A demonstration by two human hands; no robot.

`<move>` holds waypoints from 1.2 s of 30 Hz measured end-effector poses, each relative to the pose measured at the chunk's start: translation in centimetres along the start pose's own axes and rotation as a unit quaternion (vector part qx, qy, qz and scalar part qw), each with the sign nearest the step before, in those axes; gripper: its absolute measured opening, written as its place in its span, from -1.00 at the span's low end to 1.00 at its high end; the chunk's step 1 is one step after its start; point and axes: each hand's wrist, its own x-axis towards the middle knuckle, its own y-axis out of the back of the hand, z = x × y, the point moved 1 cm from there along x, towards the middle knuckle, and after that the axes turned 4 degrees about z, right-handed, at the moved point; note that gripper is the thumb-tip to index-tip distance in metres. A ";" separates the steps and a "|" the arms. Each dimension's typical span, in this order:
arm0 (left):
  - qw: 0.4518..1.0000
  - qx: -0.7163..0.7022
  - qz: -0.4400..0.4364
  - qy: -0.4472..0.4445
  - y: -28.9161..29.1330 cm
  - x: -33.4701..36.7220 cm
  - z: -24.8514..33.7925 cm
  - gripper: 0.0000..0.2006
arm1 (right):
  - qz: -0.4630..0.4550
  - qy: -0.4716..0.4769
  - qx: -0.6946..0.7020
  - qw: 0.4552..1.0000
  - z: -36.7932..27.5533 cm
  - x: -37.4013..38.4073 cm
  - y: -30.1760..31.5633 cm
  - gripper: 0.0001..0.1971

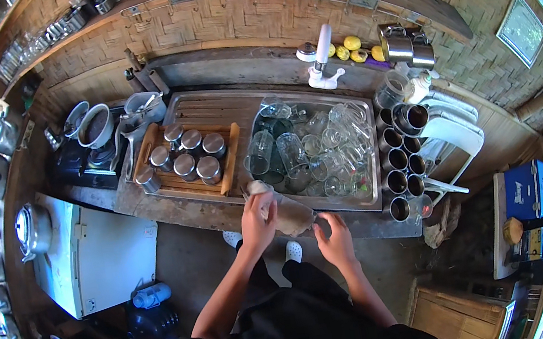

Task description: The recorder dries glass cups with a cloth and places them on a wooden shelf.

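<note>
Over the front edge of the sink counter, a see-through drinking glass (pixel 295 214) lies tilted between my two hands. My left hand (pixel 260 224) is closed at its left end, with a pale, rounded wad (pixel 259 188) at the fingertips; whether it is sponge or cloth I cannot tell. At the other end, my right hand (pixel 334 239) has its thumb and forefinger bent against the rim. Just beyond them, the metal sink (pixel 373 146) is heaped with clear glasses and mugs (pixel 292 150).
On the left, a wooden tray (pixel 233 154) bears several steel-topped jars (pixel 184 163). Dark cups (pixel 396 160) stand in rows right of the sink. A white tap (pixel 324 65) rises behind it, near yellow fruit (pixel 352 43). A white fridge-like box (pixel 117 247) stands at left.
</note>
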 end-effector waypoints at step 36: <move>0.975 0.173 0.053 -0.127 -4.7 -2.0 -3.4 -0.76 | 0.179 0.038 -0.253 0.950 3.0 12.8 -2.4 -0.58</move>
